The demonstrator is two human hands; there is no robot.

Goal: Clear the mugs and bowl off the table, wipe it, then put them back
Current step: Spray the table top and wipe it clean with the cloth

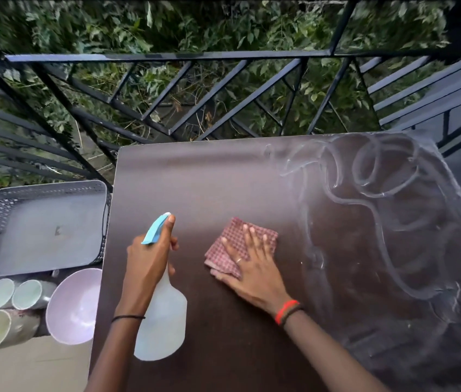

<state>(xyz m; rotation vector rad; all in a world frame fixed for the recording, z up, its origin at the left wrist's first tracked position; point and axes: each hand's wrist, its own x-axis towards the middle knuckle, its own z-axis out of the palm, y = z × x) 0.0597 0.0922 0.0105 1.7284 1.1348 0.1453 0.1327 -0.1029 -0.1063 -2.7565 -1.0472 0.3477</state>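
Table (195, 179): dark brown top, bare of crockery; its right part carried looping whitish wet streaks (379, 193), while the left part looked dry.
Right hand (252, 261): lay flat on a folded red-checked cloth (240, 244), fingers spread apart and pressing it to the tabletop near the middle; a ring showed on one finger, and red and dark bands circled the wrist.
Left hand (150, 258): wrapped around the neck of a translucent spray bottle (164, 321), fingers clamped on it, the index finger stretched along the blue trigger head (155, 229) (nozzle pointing away from the person).
Spray bottle: tilted, its body above the tabletop's near-left part; whether it touched the surface, I could not tell.
Mugs (0, 315): grouped off the table at lower left, at least three pale openings visible.
Bowl (76, 306): pale lilac, just right of the mugs, beside the table's left edge.
Tray (42, 222): grey perforated basket-tray, beyond the mugs and bowl.
Railing (167, 89): black metal bars behind the table, green foliage past them.
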